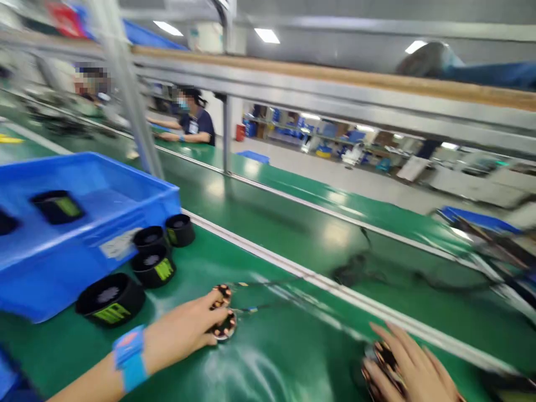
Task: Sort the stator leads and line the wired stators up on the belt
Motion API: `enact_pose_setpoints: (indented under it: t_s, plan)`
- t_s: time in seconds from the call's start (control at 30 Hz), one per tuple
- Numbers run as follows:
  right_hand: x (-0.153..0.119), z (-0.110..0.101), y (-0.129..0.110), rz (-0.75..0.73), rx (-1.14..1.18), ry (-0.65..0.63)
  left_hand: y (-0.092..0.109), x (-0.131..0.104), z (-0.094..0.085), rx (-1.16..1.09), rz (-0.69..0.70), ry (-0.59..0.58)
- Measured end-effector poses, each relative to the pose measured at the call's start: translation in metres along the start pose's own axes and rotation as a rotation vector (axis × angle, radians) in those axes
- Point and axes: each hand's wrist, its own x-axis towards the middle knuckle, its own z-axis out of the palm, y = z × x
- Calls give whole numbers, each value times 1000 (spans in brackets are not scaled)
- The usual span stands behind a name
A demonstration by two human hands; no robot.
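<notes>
My left hand (pixel 182 333), with a blue band on its wrist, has its fingers closed on two small round motor stators with copper windings. The nearer stator (pixel 228 327) shows beside the thumb and fingers; the farther stator (pixel 223 291) sits under the fingertips. Thin wire leads (pixel 250 309) run from them to the right over the green surface. At the lower right, my right hand (pixel 421 371) curls over more copper-wound stator parts (pixel 383 357). Its fingers cover much of them, and motion blurs the picture, so I cannot tell how many there are.
A blue bin (pixel 138 215) stands at the left with black cups inside. Several black cups with yellow-green lettering (pixel 111 300) stand beside it on the green bench (pixel 272 357). Beyond a pale rail lies a conveyor (pixel 268 206) with dark cables (pixel 355 271). Another person (pixel 196 123) sits across.
</notes>
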Motion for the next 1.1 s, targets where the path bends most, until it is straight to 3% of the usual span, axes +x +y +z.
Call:
enact_pose_setpoints:
  t_s: [0.1, 0.2, 0.33, 0.43, 0.53, 0.6, 0.67, 0.73, 0.83, 0.9, 0.97, 1.03, 1.1]
  plan:
    - [54, -8, -11, -94, -352, -84, -38, -22, 35, -3, -20, 176]
    - [118, -2, -15, -131, -560, -286, -51, -20, 54, 6, -41, 194]
    - [174, 15, -30, -134, -603, -295, -27, -21, 41, -36, -23, 131]
    - [197, 22, -38, -150, -616, -255, -10, -21, 24, -54, -67, 76]
    - [207, 17, -25, -238, -630, -226, -8, -24, 19, -39, -84, 97]
    - [205, 10, -1, -254, -588, -209, -11, -28, 19, -40, -74, 116]
    - [197, 5, 35, -137, -383, -211, -16, -31, 20, -54, -56, 125]
    - [181, 5, 74, -35, -137, -236, -21, -32, 19, -63, -27, 127]
    - [147, 5, 112, -57, 57, -216, -25, -32, 14, -62, 10, 128]
    - [120, -2, 113, -58, 96, -179, -27, -37, 9, -64, 46, 134]
    - [93, -17, 96, -48, 95, -139, -30, -48, 4, -19, 55, 262]
    - [66, -35, 67, -30, 85, -91, -40, -65, -3, 82, -32, 536]
    - [38, -49, 33, -47, 100, -32, -59, -85, -9, 180, -255, 805]
